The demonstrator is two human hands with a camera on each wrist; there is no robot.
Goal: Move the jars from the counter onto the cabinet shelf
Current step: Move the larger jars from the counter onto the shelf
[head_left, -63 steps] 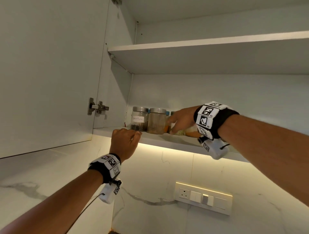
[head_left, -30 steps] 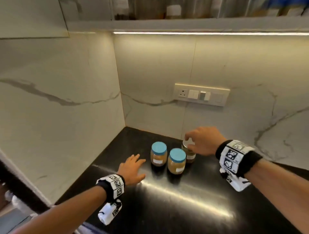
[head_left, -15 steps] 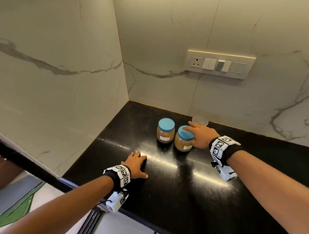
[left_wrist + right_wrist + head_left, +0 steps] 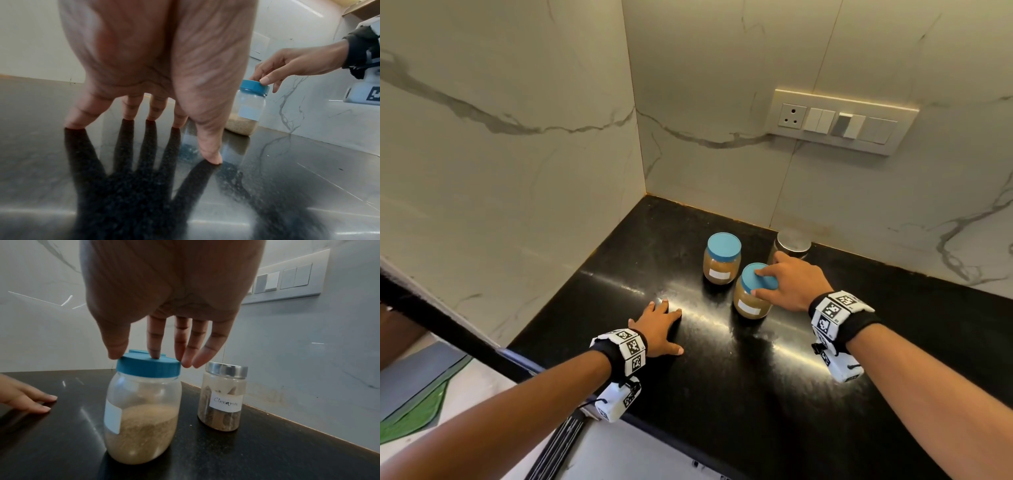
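Note:
Three jars stand on the black counter (image 4: pixel 722 394) near the corner. My right hand (image 4: pixel 774 282) holds the nearer blue-lidded jar (image 4: pixel 751 305) by its lid. In the right wrist view the thumb and fingers of the right hand (image 4: pixel 152 356) pinch the lid rim of this jar (image 4: pixel 141 410), which holds tan grains. A second blue-lidded jar (image 4: pixel 722 263) stands just behind to the left. A steel-lidded jar (image 4: pixel 792 243) labelled cinnamon (image 4: pixel 223 397) stands behind my right hand. My left hand (image 4: pixel 661 325) lies flat on the counter, fingers spread (image 4: pixel 144 116).
Marble walls meet in a corner behind the jars. A switch and socket panel (image 4: pixel 839 121) is on the back wall, above right. The counter's front edge runs diagonally at lower left, with floor beyond it. The cabinet shelf is out of view.
My view dropped from the cabinet shelf to the counter. My right hand left the shelf, passed the steel-lidded jar and took the near blue lid. My left hand settled flat on the counter.

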